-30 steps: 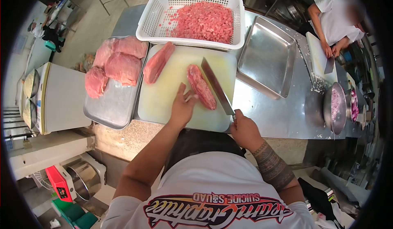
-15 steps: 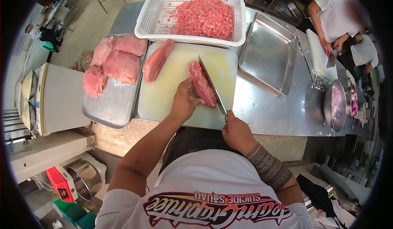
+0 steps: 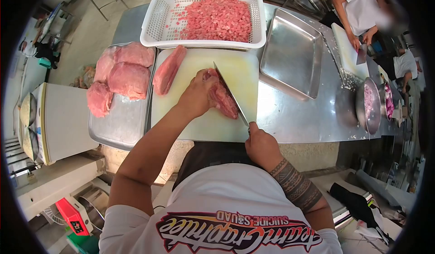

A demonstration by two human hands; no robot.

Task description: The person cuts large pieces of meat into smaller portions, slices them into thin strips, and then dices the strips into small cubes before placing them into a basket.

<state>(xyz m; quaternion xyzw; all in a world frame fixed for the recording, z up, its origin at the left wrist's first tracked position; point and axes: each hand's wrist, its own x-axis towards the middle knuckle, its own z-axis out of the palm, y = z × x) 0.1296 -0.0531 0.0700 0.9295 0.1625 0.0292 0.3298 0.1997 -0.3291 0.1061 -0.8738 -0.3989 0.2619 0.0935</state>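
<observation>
A long piece of raw meat (image 3: 224,100) lies on the white cutting board (image 3: 204,129). My left hand (image 3: 198,94) grips its upper part, fingers curled over the far end. In my right hand (image 3: 263,146) is the handle of a kitchen knife (image 3: 232,95). The blade runs along the right side of the meat, its tip pointing away from me. A second strip of meat (image 3: 168,71) rests at the board's left edge, apart from both hands.
Large meat pieces (image 3: 129,79) fill the upper part of a metal tray (image 3: 118,129) at left. Behind the board stands a white perforated basket (image 3: 149,27) of diced meat. A deep steel pan (image 3: 292,50) sits at right. Further right are metal bowls (image 3: 370,113) and a co-worker (image 3: 358,9) cutting.
My left hand has shifted up along the meat, from its lower side to its far end. The knife stays along the meat's right side. The view has shifted slightly.
</observation>
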